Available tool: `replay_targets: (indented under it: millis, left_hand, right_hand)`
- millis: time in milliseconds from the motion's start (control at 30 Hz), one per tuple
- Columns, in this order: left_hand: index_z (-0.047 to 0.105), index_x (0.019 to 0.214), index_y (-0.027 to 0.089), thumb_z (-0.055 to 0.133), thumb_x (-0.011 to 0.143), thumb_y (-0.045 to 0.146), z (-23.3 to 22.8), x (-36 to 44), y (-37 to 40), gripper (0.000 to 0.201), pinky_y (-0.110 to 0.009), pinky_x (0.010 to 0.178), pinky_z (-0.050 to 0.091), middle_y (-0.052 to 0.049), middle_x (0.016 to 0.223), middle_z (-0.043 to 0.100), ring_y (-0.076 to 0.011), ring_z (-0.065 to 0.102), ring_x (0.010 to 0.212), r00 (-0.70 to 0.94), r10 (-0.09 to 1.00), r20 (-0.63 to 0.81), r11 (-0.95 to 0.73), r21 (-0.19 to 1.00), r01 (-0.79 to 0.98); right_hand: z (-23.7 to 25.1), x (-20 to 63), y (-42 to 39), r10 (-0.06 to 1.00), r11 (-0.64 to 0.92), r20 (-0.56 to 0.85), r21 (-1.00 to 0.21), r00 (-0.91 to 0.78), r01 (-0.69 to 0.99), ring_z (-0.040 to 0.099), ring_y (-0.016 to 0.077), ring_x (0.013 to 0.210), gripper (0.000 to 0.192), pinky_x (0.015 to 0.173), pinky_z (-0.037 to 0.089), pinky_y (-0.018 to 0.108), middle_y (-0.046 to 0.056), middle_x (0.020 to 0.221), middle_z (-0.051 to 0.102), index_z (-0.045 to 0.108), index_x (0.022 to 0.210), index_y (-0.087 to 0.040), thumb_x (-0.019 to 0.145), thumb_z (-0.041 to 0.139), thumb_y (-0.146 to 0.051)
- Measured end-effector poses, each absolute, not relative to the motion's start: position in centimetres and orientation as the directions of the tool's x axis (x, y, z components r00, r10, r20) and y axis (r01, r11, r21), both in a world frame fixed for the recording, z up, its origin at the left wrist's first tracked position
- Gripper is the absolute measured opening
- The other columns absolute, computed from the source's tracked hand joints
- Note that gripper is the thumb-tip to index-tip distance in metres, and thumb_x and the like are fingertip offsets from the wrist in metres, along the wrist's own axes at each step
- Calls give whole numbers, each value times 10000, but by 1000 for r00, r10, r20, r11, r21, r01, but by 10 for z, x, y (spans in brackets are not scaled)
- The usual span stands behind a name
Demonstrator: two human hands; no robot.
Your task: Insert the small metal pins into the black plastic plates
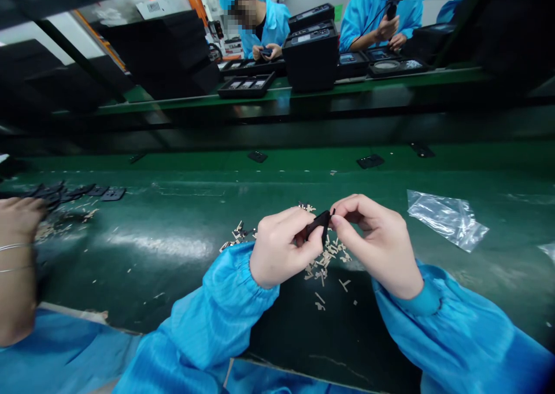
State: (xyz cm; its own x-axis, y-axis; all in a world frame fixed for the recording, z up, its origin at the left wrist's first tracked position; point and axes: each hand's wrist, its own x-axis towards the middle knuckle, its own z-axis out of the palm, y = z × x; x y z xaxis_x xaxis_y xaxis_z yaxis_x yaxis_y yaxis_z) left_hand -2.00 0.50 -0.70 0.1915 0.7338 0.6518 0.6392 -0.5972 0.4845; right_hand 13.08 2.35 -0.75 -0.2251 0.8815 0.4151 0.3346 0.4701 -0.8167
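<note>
My left hand (284, 240) grips a small black plastic part (319, 226), held tilted above the green bench. At the part's upper right edge, my right hand (375, 235) pinches a tiny dark piece (333, 212) between thumb and forefinger. Whether that piece is still joined to the black part I cannot tell. Under both hands lies a scatter of small beige and dark scraps (325, 261), partly hidden by my fingers and wrists.
A clear plastic bag (446, 217) lies to the right. Flat black parts (370, 161) rest along the bench's far side, others (113, 194) pile at left beside a co-worker's arm (17, 267). Behind a raised ledge stand black trays (247, 85) and co-workers in blue.
</note>
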Motion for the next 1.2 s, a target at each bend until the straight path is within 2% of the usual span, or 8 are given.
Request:
replay_targets:
  millis: [633,1200]
  left_hand:
    - [545,613,124,552,700,99,-3,-21,4,90,-162,419,304,45,491,434,-41,373,435,158,776,611,-585,602,544]
    - [532,622,136,543,707,115,-3,-22,2,88,-176,419,314,28,502,460,-57,384,443,176,777,604,-593,612,523]
  right_hand:
    - [-2,130,20,893,448,396,-836,-216,317,539,88,576,86,532,436,196,-18,673,566,519,707,-179,747,526,-103]
    - [2,129,17,919,387,335,-868,-209,310,525,103,560,87,508,430,214,3,653,569,494,657,-180,718,514,-120]
